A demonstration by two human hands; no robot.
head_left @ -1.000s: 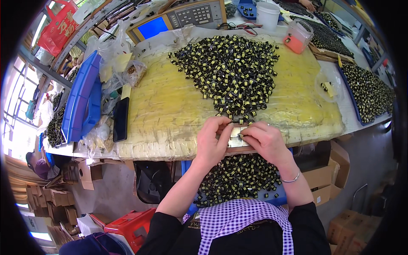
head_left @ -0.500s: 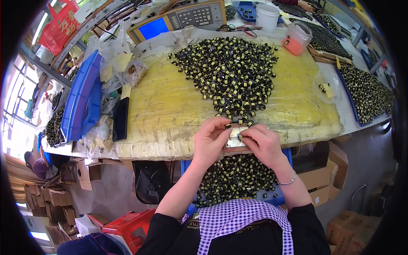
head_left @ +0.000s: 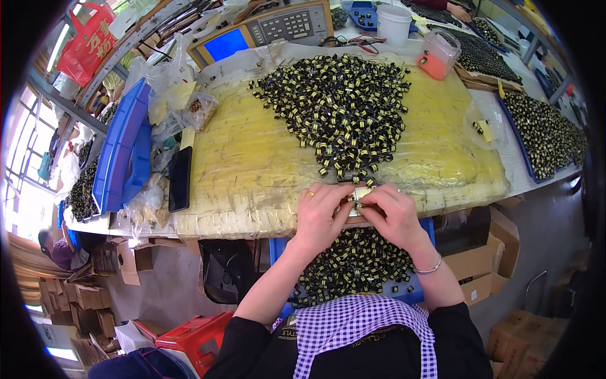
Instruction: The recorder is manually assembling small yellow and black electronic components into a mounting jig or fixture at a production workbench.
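At the near edge of the yellow padded bench top (head_left: 252, 170): left hand (head_left: 320, 211) and right hand (head_left: 392, 213), fingers pinched together on one small pale component (head_left: 357, 194) held between them. Just beyond the hands, a large heap of black-and-yellow wound coils (head_left: 338, 104). Below the bench edge, a blue tray (head_left: 278, 249) filled with the same coils. Left of the heap, a black phone (head_left: 180, 179) and stacked blue trays (head_left: 123, 151). Behind the heap, a test instrument with blue screen (head_left: 265, 31).
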